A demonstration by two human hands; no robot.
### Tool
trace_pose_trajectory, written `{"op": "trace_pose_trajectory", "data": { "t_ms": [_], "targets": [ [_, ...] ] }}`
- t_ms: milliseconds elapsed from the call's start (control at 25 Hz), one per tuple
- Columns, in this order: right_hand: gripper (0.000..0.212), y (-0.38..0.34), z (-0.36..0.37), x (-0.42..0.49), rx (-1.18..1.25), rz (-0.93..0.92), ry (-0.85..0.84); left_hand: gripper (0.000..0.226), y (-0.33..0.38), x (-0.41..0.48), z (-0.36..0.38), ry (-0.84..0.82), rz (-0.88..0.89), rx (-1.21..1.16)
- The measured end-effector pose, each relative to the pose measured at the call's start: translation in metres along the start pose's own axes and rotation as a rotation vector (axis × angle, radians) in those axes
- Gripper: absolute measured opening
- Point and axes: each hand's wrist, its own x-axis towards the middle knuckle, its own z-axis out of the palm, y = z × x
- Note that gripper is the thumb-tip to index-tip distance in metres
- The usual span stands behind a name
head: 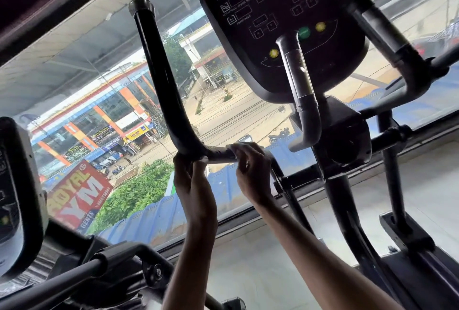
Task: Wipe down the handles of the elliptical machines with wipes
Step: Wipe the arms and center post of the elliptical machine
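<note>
The stiff handle is gripped at its bend by the left hand, and the limp wipe is pinched round it just beside by the right hand.

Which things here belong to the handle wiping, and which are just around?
In the job:
- long black handle, gripped at its bend by the left hand
- wipe, held round the handle by the right hand

Just around:
- console
- neighbouring machine's console
- red gym sign outside
</note>
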Motion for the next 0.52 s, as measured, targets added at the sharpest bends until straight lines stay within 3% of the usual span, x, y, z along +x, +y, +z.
{"op": "trace_pose_trajectory", "data": {
  "t_ms": [120, 280, 440, 520],
  "targets": [
    [0.024, -0.005, -0.006, -0.011, 0.020, -0.158, -0.020, 0.013, -0.001, 0.004, -0.006, -0.044, -0.021, 0.004],
    [0.022, -0.008, -0.005, -0.005, -0.052, -0.011, 0.037, 0.016, -0.001, 0.008, -0.014, -0.046, -0.078, -0.051],
    [0.019, -0.010, -0.005, -0.018, 0.041, -0.103, 0.017, 0.012, 0.002, 0.010, -0.017, -0.044, -0.032, -0.030],
    [0.019, -0.019, -0.004, -0.016, 0.043, 0.057, 0.061, 0.011, 0.004, 0.010, -0.018, -0.023, 0.007, -0.005]
  ]
}}
